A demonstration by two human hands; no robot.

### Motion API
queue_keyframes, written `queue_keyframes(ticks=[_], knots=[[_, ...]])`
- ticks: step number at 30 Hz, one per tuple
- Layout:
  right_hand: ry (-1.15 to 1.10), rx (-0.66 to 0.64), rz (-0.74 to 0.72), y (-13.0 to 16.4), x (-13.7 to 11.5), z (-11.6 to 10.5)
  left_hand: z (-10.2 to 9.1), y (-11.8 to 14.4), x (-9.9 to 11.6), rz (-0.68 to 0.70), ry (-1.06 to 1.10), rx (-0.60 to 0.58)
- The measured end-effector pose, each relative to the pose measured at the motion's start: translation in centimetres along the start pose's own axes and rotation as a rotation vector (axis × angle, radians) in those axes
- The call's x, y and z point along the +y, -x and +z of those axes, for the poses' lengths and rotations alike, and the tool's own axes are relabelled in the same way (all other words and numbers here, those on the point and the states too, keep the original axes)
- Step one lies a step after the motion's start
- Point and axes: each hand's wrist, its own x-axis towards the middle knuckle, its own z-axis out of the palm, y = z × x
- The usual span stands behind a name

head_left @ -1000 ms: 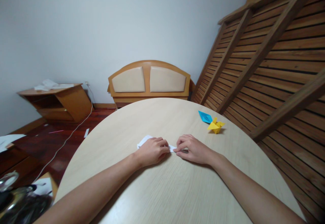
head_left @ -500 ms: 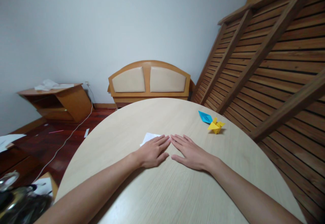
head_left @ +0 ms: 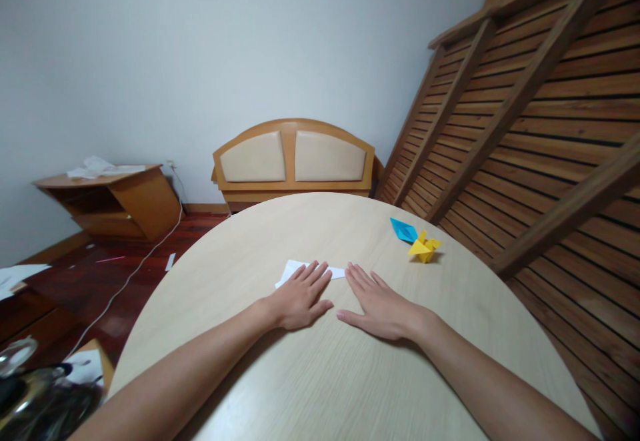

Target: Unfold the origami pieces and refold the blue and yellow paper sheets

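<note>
Two flat hands, left hand (head_left: 301, 297), right hand (head_left: 379, 304), one white paper (head_left: 295, 270), two origami figures (head_left: 416, 239)

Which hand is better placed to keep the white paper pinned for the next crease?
Left. The left hand lies flat on the white paper; the right hand rests on the bare table beside it.

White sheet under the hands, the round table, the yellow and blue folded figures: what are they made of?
White flat sheet: looks like thin matte paper, lying flat with crisp edges, under the left hand. Round pale table: wood-grain top, matte; laminate or veneer, cannot tell which. Yellow folded figure and blue folded figure: coloured paper, judging by the sharp creases and points. The right hand lies flat on the table.
</note>
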Motion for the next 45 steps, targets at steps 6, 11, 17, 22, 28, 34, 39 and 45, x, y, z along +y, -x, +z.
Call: queue_keyframes(ticks=[6,11,17,22,28,34,39,45], knots=[[0.037,-0.013,0.126,0.5,-0.3,-0.8,-0.1,-0.1,0.1,-0.014,-0.014,-0.006],[0.084,0.018,0.212,0.6,0.3,-0.8,-0.1,-0.1,0.1,-0.02,-0.018,-0.002],[0.134,0.126,0.227,-0.1,1.3,0.3,0.2,-0.1,-0.2,-0.001,-0.006,0.03],[0.15,0.261,-0.02,-1.0,0.3,0.7,0.2,0.0,-0.4,0.036,0.003,0.06],[-0.006,0.088,-0.158,-1.0,0.0,1.0,-0.4,0.0,-0.7,0.126,0.049,0.023],[-0.021,0.078,-0.137,-0.9,0.1,0.8,-0.2,0.3,-1.8,0.014,0.017,-0.031],[-0.013,0.076,-0.143,-0.9,0.0,0.7,0.4,0.4,-2.8,-0.101,-0.017,-0.029],[-0.01,0.07,-0.152,-0.8,0.1,0.7,0.1,0.4,-3.2,-0.16,-0.042,-0.056]])
